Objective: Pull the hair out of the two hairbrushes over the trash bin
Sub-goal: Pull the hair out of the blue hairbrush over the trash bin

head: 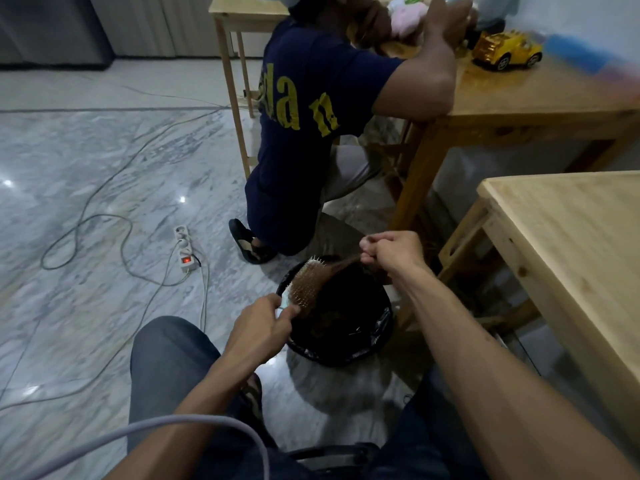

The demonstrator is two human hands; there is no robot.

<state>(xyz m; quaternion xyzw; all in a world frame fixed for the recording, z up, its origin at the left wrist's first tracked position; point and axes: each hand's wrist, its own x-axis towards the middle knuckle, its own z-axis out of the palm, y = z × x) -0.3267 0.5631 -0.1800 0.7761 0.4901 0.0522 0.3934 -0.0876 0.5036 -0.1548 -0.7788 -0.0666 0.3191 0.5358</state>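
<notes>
One hairbrush (309, 283) slants up-right over the bin (377, 327); the left hand (265, 327) grips its handle, the right hand (389, 252) pinches one hair strand (343, 264).

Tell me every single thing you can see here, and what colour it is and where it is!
hairbrush: one, pale with brown hair on it, over the bin
hair: one brown clump, stretched from brush to right hand
trash bin: one, black liner, on the floor in front
wooden tables: three, light wood, right and back
toy truck: one, yellow, on the far table
power strip: one, white with red switch, on the floor left
cables: several, grey, across the floor
another person: one, dark blue shirt, crouched at the far table
left hand: holds the hairbrush
right hand: fingers pinch the hair
</notes>
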